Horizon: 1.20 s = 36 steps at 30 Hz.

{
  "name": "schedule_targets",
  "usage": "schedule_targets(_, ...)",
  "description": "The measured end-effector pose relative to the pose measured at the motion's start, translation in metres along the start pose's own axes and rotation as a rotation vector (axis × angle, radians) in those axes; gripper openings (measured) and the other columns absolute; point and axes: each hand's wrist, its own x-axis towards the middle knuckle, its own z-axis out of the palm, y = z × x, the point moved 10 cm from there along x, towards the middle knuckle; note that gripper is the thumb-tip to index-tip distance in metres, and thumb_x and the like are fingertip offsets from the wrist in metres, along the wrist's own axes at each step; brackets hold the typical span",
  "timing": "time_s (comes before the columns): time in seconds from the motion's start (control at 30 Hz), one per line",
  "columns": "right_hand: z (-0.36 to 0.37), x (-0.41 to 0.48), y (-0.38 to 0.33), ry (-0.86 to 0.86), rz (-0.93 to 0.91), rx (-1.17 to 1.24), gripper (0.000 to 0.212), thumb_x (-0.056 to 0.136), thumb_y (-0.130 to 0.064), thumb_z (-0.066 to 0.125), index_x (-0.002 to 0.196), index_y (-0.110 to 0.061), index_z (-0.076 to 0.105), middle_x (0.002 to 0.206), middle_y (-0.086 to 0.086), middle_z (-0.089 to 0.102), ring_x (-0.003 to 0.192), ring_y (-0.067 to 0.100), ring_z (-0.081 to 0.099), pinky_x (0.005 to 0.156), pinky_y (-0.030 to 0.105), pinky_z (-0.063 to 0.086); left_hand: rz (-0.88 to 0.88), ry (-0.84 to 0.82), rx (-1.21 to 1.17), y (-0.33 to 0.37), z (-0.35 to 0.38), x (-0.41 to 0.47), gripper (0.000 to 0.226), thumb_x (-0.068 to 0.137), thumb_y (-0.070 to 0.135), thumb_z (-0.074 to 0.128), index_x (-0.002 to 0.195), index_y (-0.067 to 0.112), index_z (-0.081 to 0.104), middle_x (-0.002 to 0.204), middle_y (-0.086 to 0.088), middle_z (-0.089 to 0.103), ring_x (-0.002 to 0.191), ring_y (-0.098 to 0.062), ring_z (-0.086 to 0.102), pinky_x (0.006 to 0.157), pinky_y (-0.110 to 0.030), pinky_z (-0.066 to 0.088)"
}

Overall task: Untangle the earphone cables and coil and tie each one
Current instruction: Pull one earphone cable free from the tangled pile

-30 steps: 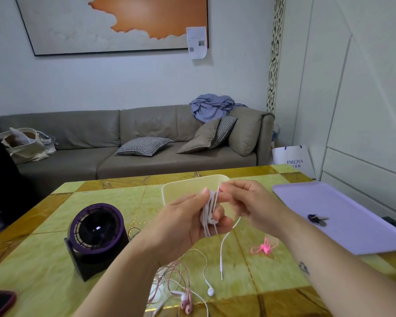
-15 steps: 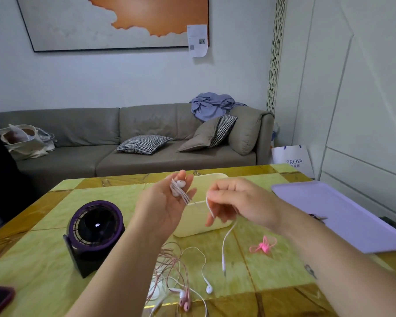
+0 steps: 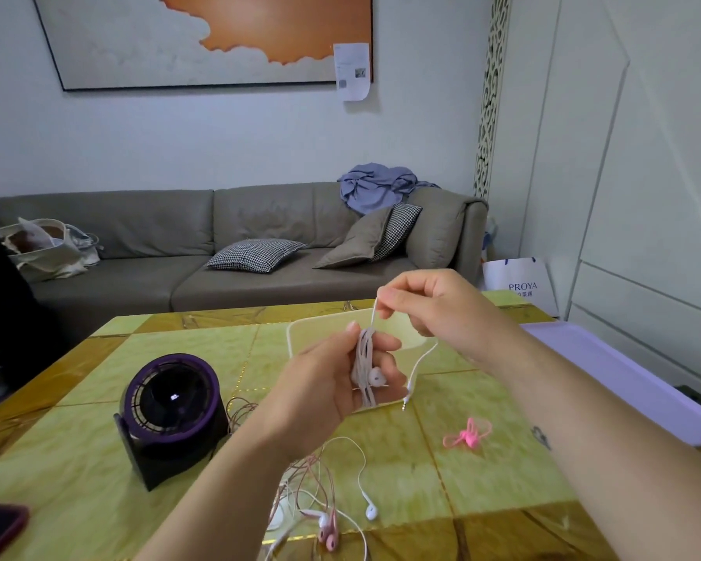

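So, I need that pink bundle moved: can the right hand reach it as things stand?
Probably, once free: the pink bundle lies uncovered on the table near the right hand, which now pinches the white cable.

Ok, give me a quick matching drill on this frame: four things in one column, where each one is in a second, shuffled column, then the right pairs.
Things:
1. white coil
2. loose white strand
3. pink bundle
4. purple fan

Places:
A. lies alone on the table, right side
B. gripped in the left hand
C. stands on the table's left part
D. pinched by the right hand

Pairs: 1-B, 2-D, 3-A, 4-C
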Motion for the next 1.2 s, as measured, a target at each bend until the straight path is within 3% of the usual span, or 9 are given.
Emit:
schedule_targets(0.1, 0.012, 0.001, 0.026, 0.008, 0.045, -0.022, 0.023, 0.093, -0.023, 0.058, 0.072, -0.016, 0.066, 0.049, -0.014, 0.050, 0.042, -0.001, 0.035, 0.047, 0.012, 0.027, 0.072, -0.029, -0.174, 0.016, 0.009, -0.001, 0.035, 0.084, 0.029, 0.039, 0.096, 0.002, 0.059, 0.065, -0.004, 0.059, 0.065, -0.016, 0.062, 0.081, -0.040, 0.055)
schedule_targets(0.2, 0.041, -0.012, 0.039, -0.148, 0.071, -0.224, 0.023, 0.095, -0.024, 0.054, 0.081, -0.018, 0.071, 0.055, -0.010, 0.050, 0.042, 0.001, 0.037, 0.046, 0.015, 0.029, 0.230, 0.128, -0.321, 0.032, -0.015, 0.004, 0.034, 0.085, 0.024, 0.043, 0.108, 0.004, 0.057, 0.077, -0.003, 0.067, 0.078, -0.016, 0.067, 0.091, -0.037, 0.050)
schedule_targets(0.33, 0.068, -0.032, 0.029, -0.403, 0.066, -0.484, 0.024, 0.097, -0.027, 0.048, 0.103, -0.019, 0.069, 0.063, -0.009, 0.054, 0.037, -0.001, 0.043, 0.039, 0.010, 0.033, 0.251, 0.342, -0.074, 0.022, -0.054, 0.008, 0.030, 0.101, 0.015, 0.031, 0.114, 0.004, 0.056, 0.082, -0.004, 0.070, 0.083, -0.014, 0.067, 0.088, -0.029, 0.050)
schedule_targets(0.4, 0.058, -0.027, 0.011, -0.345, -0.011, -0.574, 0.024, 0.096, -0.029, 0.050, 0.094, -0.017, 0.071, 0.060, -0.008, 0.054, 0.042, -0.004, 0.046, 0.044, 0.010, 0.035, 0.152, 0.305, 0.082, 0.008, -0.054, 0.008, 0.034, 0.101, 0.018, 0.030, 0.114, 0.002, 0.057, 0.082, -0.005, 0.069, 0.077, -0.012, 0.066, 0.076, -0.025, 0.054)
schedule_targets(0.47, 0.044, -0.020, -0.005, -0.261, -0.079, -0.610, 0.029, 0.093, -0.034, 0.053, 0.080, -0.016, 0.070, 0.060, -0.005, 0.060, 0.049, 0.001, 0.051, 0.047, 0.016, 0.035, 0.065, 0.192, 0.209, -0.004, -0.043, 0.007, 0.040, 0.101, 0.022, 0.029, 0.106, 0.001, 0.062, 0.083, -0.009, 0.069, 0.078, -0.015, 0.065, 0.082, -0.029, 0.055)
schedule_targets(0.57, 0.031, -0.009, -0.009, -0.200, -0.099, -0.521, 0.034, 0.089, -0.041, 0.058, 0.069, -0.017, 0.067, 0.058, -0.005, 0.061, 0.050, 0.010, 0.048, 0.050, 0.022, 0.036, -0.006, 0.087, 0.320, -0.012, -0.026, 0.003, 0.048, 0.101, 0.030, 0.028, 0.101, -0.002, 0.063, 0.082, -0.013, 0.068, 0.080, -0.019, 0.064, 0.090, -0.038, 0.053)
schedule_targets(0.77, 0.018, 0.000, 0.021, -0.054, -0.025, -0.104, 0.033, 0.088, -0.040, 0.060, 0.060, -0.023, 0.058, 0.053, -0.004, 0.042, 0.048, 0.005, 0.034, 0.049, 0.020, 0.029, -0.024, -0.023, 0.097, -0.005, -0.007, -0.004, 0.035, 0.088, 0.031, 0.046, 0.089, 0.000, 0.061, 0.067, -0.012, 0.058, 0.063, -0.022, 0.059, 0.072, -0.036, 0.057)
schedule_targets(0.9, 0.046, -0.008, 0.040, -0.074, 0.031, 0.196, 0.037, 0.088, -0.043, 0.055, 0.069, -0.010, 0.056, 0.066, 0.017, 0.049, 0.056, 0.019, 0.036, 0.050, 0.029, 0.029, 0.010, -0.063, -0.087, 0.001, -0.005, -0.005, 0.020, 0.085, 0.021, 0.050, 0.077, 0.007, 0.060, 0.061, -0.005, 0.050, 0.056, -0.015, 0.055, 0.061, -0.030, 0.055)
schedule_targets(1.2, 0.054, -0.017, 0.041, -0.073, 0.035, -0.126, 0.034, 0.097, -0.029, 0.048, 0.088, -0.002, 0.067, 0.076, 0.004, 0.057, 0.065, 0.009, 0.047, 0.070, 0.031, 0.043, 0.036, 0.082, -0.188, -0.007, -0.029, -0.002, 0.014, 0.083, 0.021, 0.044, 0.077, 0.008, 0.048, 0.057, -0.002, 0.040, 0.050, -0.013, 0.047, 0.052, -0.024, 0.050)
